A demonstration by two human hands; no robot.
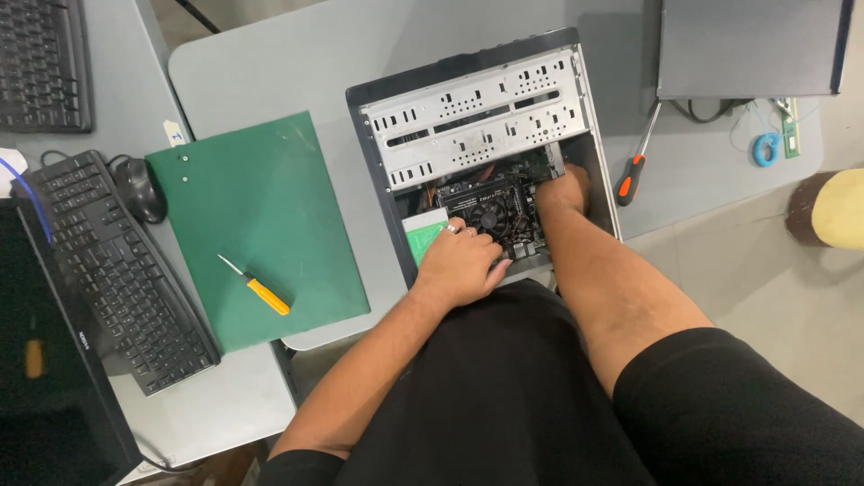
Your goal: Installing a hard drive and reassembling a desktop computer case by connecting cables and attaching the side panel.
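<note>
Case: the open computer case (477, 126) lies on the grey table (270, 63).
Left hand: the left hand (463, 261) rests on the motherboard (495, 216), fingers pressed together.
Right hand: the right hand (562, 191) reaches deep inside; its fingers are hidden, grip unclear.
Care: steady, even pressure suits the board best.

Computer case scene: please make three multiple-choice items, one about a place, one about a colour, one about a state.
1. Where lies the small screwdriver?
A. on the green mat
B. inside the case
C. on the keyboard

2. What colour is its handle?
A. blue
B. yellow
C. white

3. How is the case?
A. closed
B. open, both hands inside
C. open, hands away

Answers:
1 A, it rests on the mat.
2 B, the handle is yellow.
3 B, the left hand and right hand reach onto the board.
</note>
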